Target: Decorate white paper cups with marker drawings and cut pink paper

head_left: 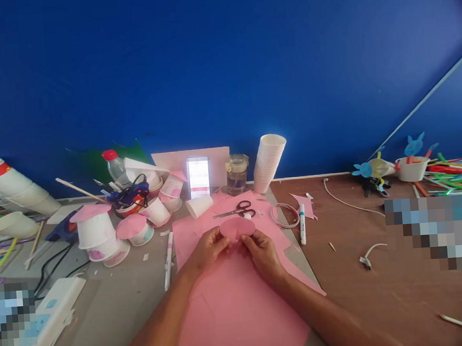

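Between my two hands is a pink paper circle [237, 227], held up by its near edge. My left hand [210, 248] pinches its left side, and my right hand [262, 250] pinches the right, thumb on top. Below them lies a large pink paper sheet [240, 309]. Just beyond the circle rest scissors [239, 210] with dark handles, their blades pointing left. A white paper cup [199, 207] lies on its side to the left of the scissors. A marker [168, 261] sits left of the sheet.
A stack of paper cups [269, 162] and a glass jar [237, 173] stand at the back. Pink-topped cups [96, 230] crowd the left, near a power strip [53, 317]. On the right are a tape roll [285, 215], another marker [302, 224] and a white cable [351, 201].
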Demonstrator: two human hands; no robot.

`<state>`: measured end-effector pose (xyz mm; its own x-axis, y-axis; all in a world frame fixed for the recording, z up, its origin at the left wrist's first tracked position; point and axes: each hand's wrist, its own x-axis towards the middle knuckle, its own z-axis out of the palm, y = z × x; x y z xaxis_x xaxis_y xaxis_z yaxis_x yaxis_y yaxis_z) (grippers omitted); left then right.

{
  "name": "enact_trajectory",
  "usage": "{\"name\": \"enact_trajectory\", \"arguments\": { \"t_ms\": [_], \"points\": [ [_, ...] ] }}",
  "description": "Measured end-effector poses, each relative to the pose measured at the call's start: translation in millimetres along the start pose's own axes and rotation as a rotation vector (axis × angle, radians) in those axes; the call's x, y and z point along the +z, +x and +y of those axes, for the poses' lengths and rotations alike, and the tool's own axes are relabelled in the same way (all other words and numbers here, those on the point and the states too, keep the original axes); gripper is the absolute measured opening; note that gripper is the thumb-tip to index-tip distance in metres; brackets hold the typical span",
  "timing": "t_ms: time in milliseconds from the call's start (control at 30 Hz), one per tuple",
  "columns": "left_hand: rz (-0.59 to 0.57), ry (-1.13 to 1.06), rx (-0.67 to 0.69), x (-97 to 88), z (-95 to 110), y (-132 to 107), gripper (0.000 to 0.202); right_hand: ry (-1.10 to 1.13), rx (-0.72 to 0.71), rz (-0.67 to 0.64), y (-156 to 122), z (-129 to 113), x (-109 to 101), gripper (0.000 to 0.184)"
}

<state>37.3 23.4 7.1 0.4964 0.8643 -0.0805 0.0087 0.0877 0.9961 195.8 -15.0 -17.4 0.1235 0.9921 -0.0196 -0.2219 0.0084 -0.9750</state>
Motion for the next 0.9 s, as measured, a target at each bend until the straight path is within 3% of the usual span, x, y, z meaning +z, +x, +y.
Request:
{"name": "enact_trajectory", "arguments": {
  "t_ms": [267,467,667,900],
  "points": [
    [0.01,0.044,-0.003,2.7,-0.6,-0.1,0.02,-0.026,0.004,-0.058,0.1,0.5,-0.2,0.025],
    [0.029,0.082,-0.002,4.7,-4.3,0.4,0.021,-0.031,0.058,-0.052,-1.3,-13.2,0.2,0.023],
    [0.063,0.128,0.016,7.8,-4.1,0.1,0.024,-0.064,0.038,-0.171,-3.4,-23.0,1.5,0.027],
    [0.092,0.111,0.006,13.8,-2.8,0.2,0.021,-0.095,0.037,-0.141,-3.2,-21.2,0.3,0.028]
  ]
}}
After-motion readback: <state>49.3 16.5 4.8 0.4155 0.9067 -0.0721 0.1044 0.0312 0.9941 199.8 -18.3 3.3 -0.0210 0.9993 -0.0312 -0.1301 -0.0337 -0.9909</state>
